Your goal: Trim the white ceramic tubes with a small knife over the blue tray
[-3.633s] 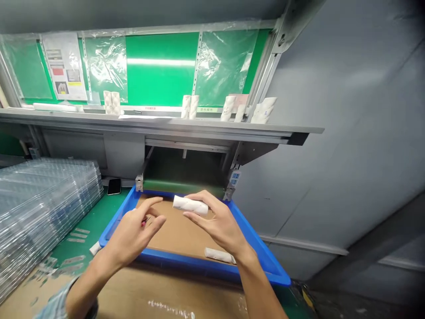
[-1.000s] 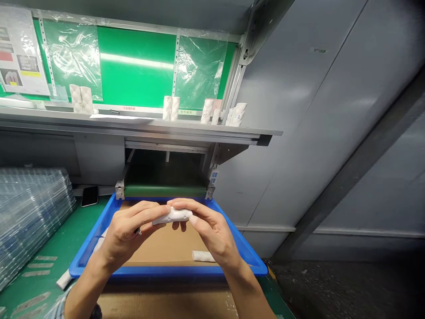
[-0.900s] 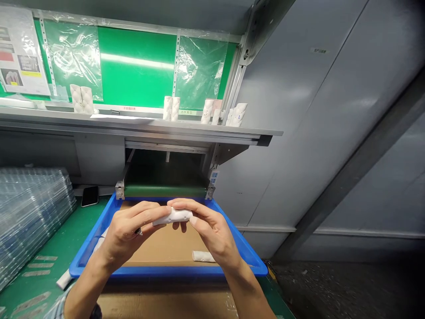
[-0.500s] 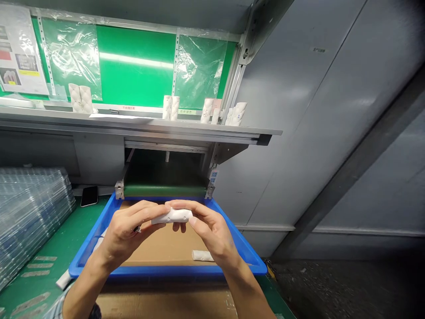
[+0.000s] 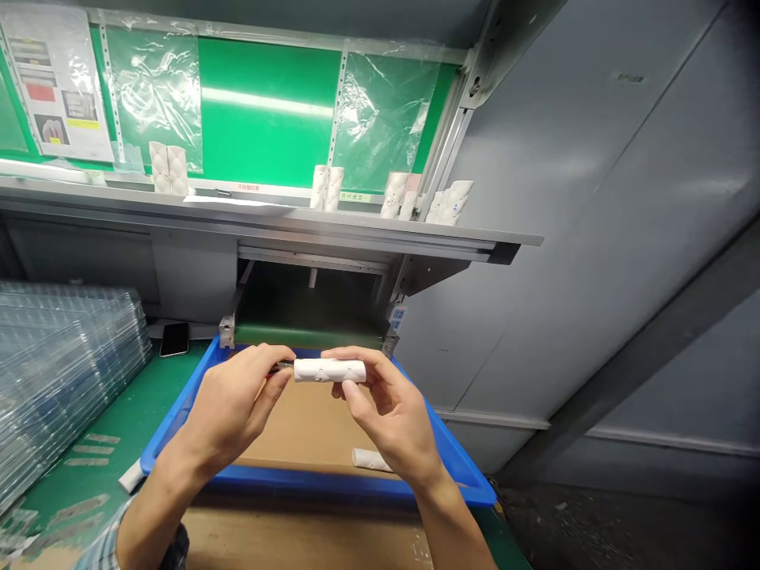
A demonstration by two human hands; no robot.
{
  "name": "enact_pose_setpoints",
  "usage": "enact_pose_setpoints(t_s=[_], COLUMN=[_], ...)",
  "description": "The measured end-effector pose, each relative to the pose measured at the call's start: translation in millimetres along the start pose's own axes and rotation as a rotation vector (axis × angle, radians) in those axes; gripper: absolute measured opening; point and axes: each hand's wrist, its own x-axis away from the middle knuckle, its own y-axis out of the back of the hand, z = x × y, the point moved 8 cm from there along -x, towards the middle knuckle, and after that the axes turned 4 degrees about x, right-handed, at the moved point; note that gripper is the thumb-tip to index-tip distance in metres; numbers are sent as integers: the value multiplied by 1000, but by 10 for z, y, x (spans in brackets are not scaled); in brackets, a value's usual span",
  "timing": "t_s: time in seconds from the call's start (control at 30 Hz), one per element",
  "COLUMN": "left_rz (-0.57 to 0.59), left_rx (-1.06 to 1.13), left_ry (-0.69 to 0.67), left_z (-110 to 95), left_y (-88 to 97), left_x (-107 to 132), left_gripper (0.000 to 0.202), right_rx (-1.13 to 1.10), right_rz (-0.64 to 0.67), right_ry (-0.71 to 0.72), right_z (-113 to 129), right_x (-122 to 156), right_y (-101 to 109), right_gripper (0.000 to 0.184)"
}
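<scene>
Since half a second ago, the white tube [image 5: 329, 370] has levelled out and the left hand [image 5: 231, 404] has come off it. Its fingers curl round a small tool [image 5: 279, 367] at the tube's left end. The right hand [image 5: 389, 412] pinches the tube above the blue tray [image 5: 297, 479], long axis left-right, ends pointing sideways. Looks like mid-check to me; the next bit needs a steady pinch and a slow roll. A spare tube [image 5: 371, 459] lies near right in the tray.

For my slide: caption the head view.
Right hand holds white cylinder over blue tray; left hand holds small tool beside it.
</scene>
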Motion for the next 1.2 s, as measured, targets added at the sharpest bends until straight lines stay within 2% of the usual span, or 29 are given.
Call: enact_pose_setpoints(t_s=[0.1, 0.17, 0.4, 0.63, 0.97, 1.2], left_rz=[-35, -8, 151, 200, 196, 129], left_rx=[-189, -264, -270, -250, -260, -291], left_ry=[-91, -108, 24, 69, 67, -21], left_z=[-157, -223, -198, -163, -157, -216], left_y=[-29, -92, -206, -206, -216, -196], left_x=[28, 49, 67, 64, 73, 81], left_gripper=[36, 46, 43, 40, 34, 44], right_rx=[103, 159, 222, 227, 218, 188], right_rz=[-15, -7, 43, 55, 55, 56], right_ry=[56, 87, 137, 124, 125, 105], right_z=[58, 99, 175, 168, 183, 193], right_x=[21, 29, 57, 77, 66, 72], right_y=[-13, -41, -111, -117, -123, -106], right_gripper=[34, 36, 34, 35, 36, 34])
